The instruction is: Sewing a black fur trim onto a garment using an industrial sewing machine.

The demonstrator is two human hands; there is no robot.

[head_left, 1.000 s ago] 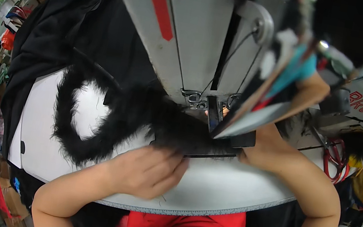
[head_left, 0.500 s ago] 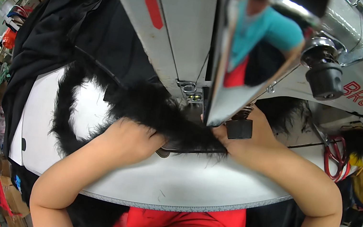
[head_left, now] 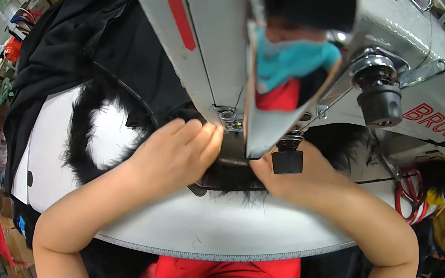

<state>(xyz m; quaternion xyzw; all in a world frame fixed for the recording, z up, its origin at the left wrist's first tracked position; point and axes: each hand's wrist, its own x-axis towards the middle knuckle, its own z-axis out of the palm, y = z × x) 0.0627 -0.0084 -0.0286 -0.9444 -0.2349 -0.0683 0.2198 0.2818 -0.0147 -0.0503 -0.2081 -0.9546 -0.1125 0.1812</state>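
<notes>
Single view: left fisheye of a head-worn pair, looking steeply down, close over the tabletop (head_left: 254, 228) and sewing machine (head_left: 213, 24); edges bow at rim.

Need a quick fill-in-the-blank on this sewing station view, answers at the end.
1. The furry trim by the left hand is ____ in colour.
2. The stripe on the white sewing machine is ____.
3. The scissors lie nearer the person's ____ hand.
4. The open loop in the trim lies to the person's ____ of the machine.

Missing words: black; red; right; left.
</notes>
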